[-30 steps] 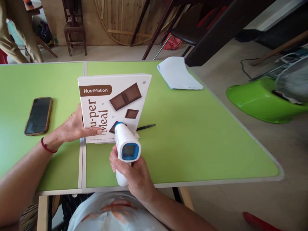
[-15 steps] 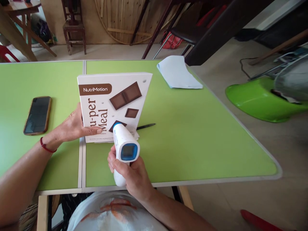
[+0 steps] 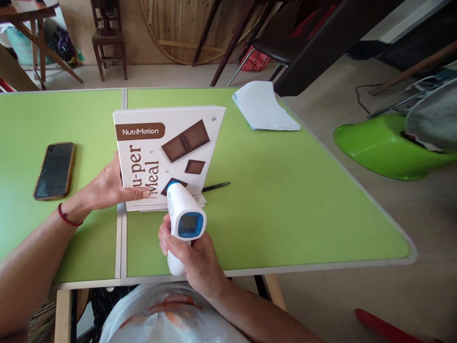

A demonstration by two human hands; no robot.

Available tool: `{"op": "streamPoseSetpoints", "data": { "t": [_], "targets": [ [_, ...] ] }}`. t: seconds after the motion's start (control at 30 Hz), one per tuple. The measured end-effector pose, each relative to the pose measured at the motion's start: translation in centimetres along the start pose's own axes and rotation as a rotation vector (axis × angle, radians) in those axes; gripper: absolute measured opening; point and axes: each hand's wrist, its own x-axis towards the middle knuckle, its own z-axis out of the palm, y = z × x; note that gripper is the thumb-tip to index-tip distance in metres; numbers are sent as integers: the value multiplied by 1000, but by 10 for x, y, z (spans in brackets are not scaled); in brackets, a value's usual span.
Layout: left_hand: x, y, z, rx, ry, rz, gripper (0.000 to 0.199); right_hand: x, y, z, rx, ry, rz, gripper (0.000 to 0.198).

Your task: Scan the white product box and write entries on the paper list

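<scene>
Two things are held: box (image 3: 174, 166) in L hand (image 3: 110, 183), thermo gun (image 3: 185, 209) in R hand (image 3: 196, 259). Box is kept upright beyond R hand, gripped at its lower L edge w/ thumb across front; whether table (image 3: 285, 205) is touched can't be told. Gun is grasped round its handle, nose aimed at box, gap unclear. Box is prob. light, stiff card, slightly slick, easily dented: best pinched by side edges, not mid-face. Phone (image 3: 54, 170) is seen L of L hand, pen (image 3: 216, 186) beyond R hand.
</scene>
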Motion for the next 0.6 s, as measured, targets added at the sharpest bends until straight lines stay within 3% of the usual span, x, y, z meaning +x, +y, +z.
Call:
{"op": "streamPoseSetpoints", "data": {
  "t": [0.4,0.6],
  "targets": [
    [-4,-7,-7,113,-3,-83,48,1,4,-3,-10,8,-11,27],
    [-5,-7,-3,30,80,-78,74,0,-6,-4,-103,-11,-33,26]
  ]
}}
